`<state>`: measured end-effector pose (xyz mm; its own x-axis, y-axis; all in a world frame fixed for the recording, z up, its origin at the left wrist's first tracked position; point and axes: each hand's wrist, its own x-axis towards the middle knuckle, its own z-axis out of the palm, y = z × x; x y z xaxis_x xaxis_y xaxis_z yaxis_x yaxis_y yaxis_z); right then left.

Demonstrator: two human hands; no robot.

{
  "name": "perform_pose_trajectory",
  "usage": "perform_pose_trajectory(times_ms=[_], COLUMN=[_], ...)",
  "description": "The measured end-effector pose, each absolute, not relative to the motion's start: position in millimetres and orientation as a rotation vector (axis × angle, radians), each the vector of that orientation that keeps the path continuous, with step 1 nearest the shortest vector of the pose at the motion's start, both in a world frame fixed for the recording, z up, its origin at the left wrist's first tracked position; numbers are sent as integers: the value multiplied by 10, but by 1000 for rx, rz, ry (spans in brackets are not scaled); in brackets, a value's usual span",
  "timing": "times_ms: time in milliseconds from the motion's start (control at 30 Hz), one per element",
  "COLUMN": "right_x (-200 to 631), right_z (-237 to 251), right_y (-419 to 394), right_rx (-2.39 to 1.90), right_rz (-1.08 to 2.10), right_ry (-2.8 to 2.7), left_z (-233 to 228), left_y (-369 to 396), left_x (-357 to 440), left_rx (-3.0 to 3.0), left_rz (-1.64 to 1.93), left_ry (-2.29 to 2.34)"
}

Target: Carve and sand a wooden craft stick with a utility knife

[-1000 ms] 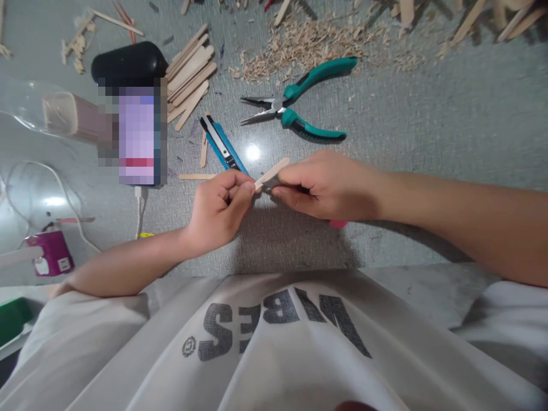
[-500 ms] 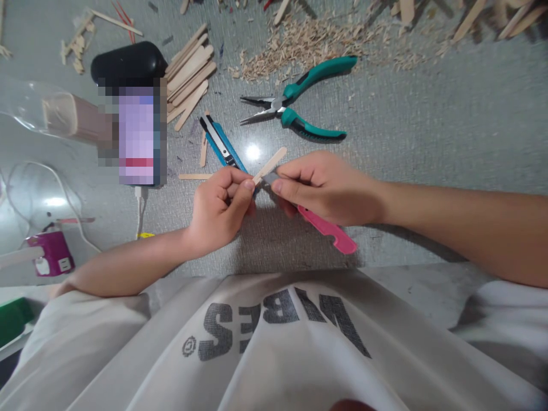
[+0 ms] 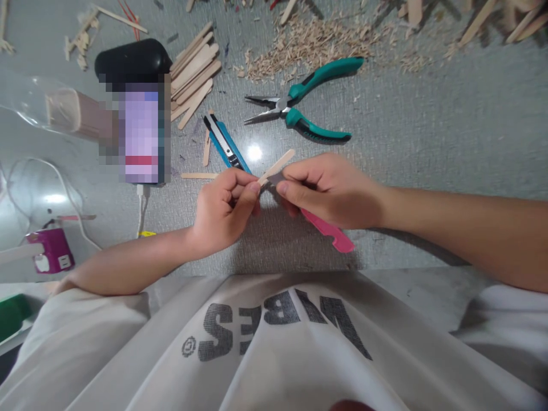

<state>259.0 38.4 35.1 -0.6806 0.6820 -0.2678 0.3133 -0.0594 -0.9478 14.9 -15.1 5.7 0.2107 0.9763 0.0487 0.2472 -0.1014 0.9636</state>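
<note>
Popsicle stick (image 3: 280,162) sat pinched at its near end in my left hand (image 3: 225,208), above the surface; my right hand (image 3: 329,188) gripped the pink utility knife (image 3: 327,231), blade at the stick. I judged trimming underway, needing a steady, controlled push next.

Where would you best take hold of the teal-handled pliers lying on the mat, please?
Grip the pliers by the two teal handles, coming from the right: they splay open toward that side, while the bare pointed jaws aim left toward the pile of craft sticks.

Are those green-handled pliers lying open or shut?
Open: the green-handled needle-nose pliers lie on the grey table with handles spread and tips apart.
</note>
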Motion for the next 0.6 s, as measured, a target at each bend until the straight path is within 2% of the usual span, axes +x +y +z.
perform_pose_trajectory(times_ms=[600], right_x=[2642], right_z=[273], right_y=[378], right_rx=[-915], right_rz=[1629], right_ry=[-2095], left_z=[76], left_y=[-109], left_x=[126], left_rx=[1414], left_rz=[895], left_ry=[1077])
